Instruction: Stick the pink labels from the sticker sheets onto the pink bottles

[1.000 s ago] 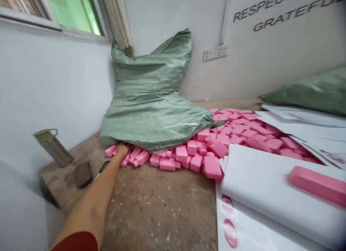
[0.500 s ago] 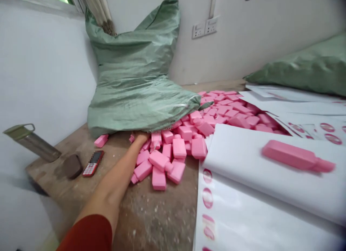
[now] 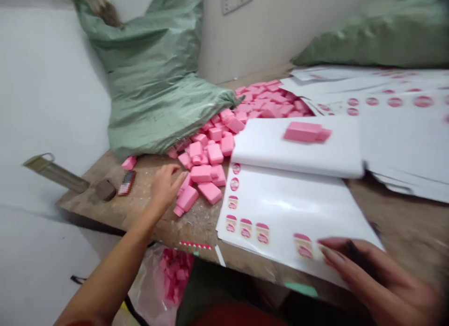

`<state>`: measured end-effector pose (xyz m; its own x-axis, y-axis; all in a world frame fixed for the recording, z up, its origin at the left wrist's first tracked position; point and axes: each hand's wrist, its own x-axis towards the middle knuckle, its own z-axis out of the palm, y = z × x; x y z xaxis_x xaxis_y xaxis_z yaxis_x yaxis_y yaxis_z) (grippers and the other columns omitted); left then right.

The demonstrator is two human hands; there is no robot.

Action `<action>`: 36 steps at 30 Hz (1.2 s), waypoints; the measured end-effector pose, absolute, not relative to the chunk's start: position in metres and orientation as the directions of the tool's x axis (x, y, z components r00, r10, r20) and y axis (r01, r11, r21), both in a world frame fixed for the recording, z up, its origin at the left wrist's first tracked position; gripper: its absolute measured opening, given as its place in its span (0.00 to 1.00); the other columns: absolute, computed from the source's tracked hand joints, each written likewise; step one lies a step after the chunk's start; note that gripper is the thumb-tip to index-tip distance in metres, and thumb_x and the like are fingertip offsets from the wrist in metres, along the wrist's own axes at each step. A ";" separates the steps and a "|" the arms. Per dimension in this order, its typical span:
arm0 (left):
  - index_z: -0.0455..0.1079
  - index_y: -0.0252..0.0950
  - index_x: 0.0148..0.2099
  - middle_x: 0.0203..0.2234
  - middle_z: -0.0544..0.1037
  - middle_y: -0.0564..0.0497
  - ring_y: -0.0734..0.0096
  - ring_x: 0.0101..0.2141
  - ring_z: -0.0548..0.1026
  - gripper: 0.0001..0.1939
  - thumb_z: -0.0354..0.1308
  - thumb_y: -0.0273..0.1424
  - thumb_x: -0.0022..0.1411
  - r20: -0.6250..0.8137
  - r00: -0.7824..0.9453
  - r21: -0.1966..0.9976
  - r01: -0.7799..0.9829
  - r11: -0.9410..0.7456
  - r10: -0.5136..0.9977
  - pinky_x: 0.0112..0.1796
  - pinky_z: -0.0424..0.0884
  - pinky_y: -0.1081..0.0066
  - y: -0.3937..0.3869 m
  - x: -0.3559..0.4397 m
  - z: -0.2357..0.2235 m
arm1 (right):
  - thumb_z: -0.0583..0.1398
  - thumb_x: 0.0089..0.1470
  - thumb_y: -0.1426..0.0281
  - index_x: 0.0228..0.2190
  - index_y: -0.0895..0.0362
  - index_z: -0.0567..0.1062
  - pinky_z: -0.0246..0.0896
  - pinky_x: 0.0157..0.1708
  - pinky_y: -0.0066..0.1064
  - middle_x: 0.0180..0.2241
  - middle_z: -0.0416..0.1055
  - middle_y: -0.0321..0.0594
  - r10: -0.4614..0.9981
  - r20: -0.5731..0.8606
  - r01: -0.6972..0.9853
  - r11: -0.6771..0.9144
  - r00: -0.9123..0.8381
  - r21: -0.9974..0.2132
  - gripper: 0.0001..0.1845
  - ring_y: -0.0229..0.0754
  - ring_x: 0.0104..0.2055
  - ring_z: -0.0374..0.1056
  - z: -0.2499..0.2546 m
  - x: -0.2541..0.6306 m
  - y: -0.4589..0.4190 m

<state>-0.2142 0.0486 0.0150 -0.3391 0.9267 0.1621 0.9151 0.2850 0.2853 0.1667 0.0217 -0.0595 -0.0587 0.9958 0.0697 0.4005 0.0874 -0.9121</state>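
Observation:
My left hand [image 3: 165, 188] is over the table at the near-left side of a heap of pink plastic bottles [image 3: 210, 153]. Its fingers are apart and hold nothing; the fingertips are beside the nearest bottles. At lower right, my right hand [image 3: 375, 274] is at the near edge of a sheet of label stickers [image 3: 280, 195]. Thumb and index finger come together in a pinch by a label [image 3: 303, 245]; blur hides what is between them. On the folded-back upper part of the sheet lies a single pink bottle [image 3: 305, 132].
A green woven sack [image 3: 154, 92] leans behind the heap; another green sack [image 3: 379, 40] lies at back right. More label sheets [image 3: 410, 143] spread at right. A steel flask [image 3: 65, 176], a brown object [image 3: 105, 190] and a phone [image 3: 126, 183] stand left. A clear bag [image 3: 149, 279] holds pink pieces below.
My left hand has drawn back from under the sack's edge toward me, and some front bottles have shifted or gone. My right hand has come into view. The camera has tilted down and right.

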 end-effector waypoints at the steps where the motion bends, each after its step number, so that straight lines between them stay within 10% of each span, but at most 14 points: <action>1: 0.70 0.34 0.52 0.47 0.76 0.42 0.55 0.49 0.73 0.23 0.57 0.45 0.63 0.135 -0.313 0.271 0.924 0.269 0.940 0.50 0.69 0.57 0.030 -0.209 0.013 | 0.63 0.51 0.54 0.27 0.42 0.80 0.70 0.28 0.37 0.28 0.78 0.41 0.997 0.033 0.371 0.055 -0.067 -0.927 0.09 0.50 0.32 0.76 -0.051 0.166 0.020; 8: 0.69 0.38 0.55 0.49 0.75 0.39 0.43 0.50 0.71 0.25 0.54 0.45 0.59 0.075 -0.283 0.160 0.950 0.269 0.956 0.46 0.68 0.52 -0.009 -0.197 -0.009 | 0.60 0.53 0.56 0.35 0.51 0.76 0.68 0.31 0.33 0.33 0.78 0.39 0.996 0.078 0.422 0.088 -0.041 -0.902 0.14 0.46 0.34 0.73 -0.018 0.161 0.023; 11: 0.66 0.39 0.53 0.44 0.76 0.44 0.49 0.44 0.74 0.28 0.60 0.47 0.53 0.076 -0.432 0.518 0.787 0.335 0.899 0.42 0.70 0.55 -0.006 -0.182 -0.003 | 0.57 0.56 0.55 0.35 0.51 0.76 0.66 0.30 0.35 0.32 0.77 0.40 0.993 0.110 0.518 0.118 -0.047 -0.847 0.14 0.47 0.33 0.72 -0.014 0.163 0.029; 15: 0.65 0.39 0.49 0.39 0.76 0.49 0.60 0.40 0.75 0.29 0.67 0.42 0.46 -0.137 -0.388 0.981 0.077 0.180 0.911 0.40 0.72 0.63 0.000 -0.131 0.002 | 0.53 0.60 0.58 0.39 0.52 0.77 0.66 0.33 0.36 0.35 0.79 0.41 0.979 0.104 0.563 0.186 -0.174 -0.806 0.17 0.47 0.35 0.74 -0.018 0.153 0.033; 24: 0.65 0.38 0.48 0.43 0.78 0.46 0.60 0.43 0.77 0.24 0.66 0.33 0.48 -0.371 -0.149 0.836 -0.484 0.259 0.917 0.47 0.71 0.60 0.028 -0.064 -0.031 | 0.52 0.62 0.67 0.40 0.52 0.75 0.59 0.33 0.36 0.35 0.80 0.38 0.926 0.139 0.778 0.372 -0.352 -0.506 0.11 0.45 0.32 0.73 -0.041 0.113 0.026; 36: 0.65 0.40 0.50 0.42 0.79 0.47 0.61 0.46 0.76 0.24 0.67 0.33 0.51 -0.421 -0.115 0.766 -0.577 0.285 0.900 0.48 0.71 0.61 0.025 -0.060 -0.031 | 0.52 0.61 0.67 0.37 0.52 0.74 0.52 0.29 0.33 0.29 0.78 0.35 0.929 0.149 0.824 0.369 -0.339 -0.430 0.10 0.43 0.27 0.70 -0.038 0.121 0.026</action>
